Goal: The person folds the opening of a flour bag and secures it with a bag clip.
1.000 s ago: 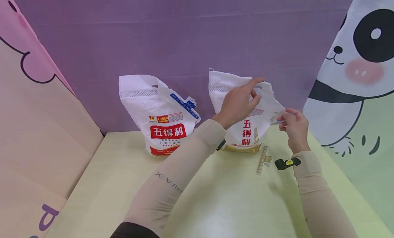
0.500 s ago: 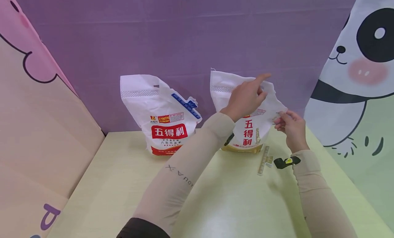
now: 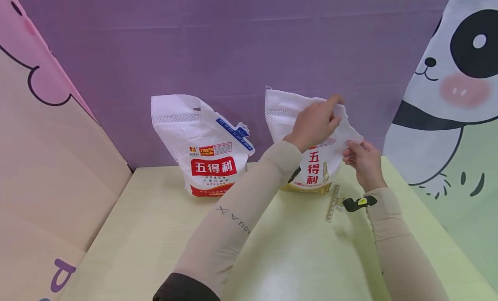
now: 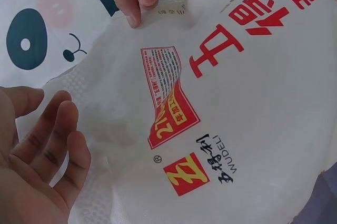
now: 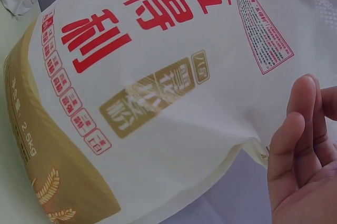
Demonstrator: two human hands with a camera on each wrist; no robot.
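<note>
Creased purple backdrop [image 3: 233,54] across the far side, pale yellow table [image 3: 132,236] in front of it. The white-and-gold Wudeli flour bag [image 3: 313,160], marked 2.5kg, stands upright at the table's far side, right of centre. Off to its left there's a red-and-white Wudeli flour bag [image 3: 212,152]. Left hand [image 3: 316,123] is up at the gold bag's top right edge, fingers loosely bent; honestly can't tell whether it's gripping. Right hand [image 3: 364,161] has a narrow pinch on that bag's right edge, lower down. Blue clip [image 3: 234,133] sits slanted on the red bag's upper right. Gold clip [image 3: 333,203] lies on the table, just near of the gold bag.
</note>
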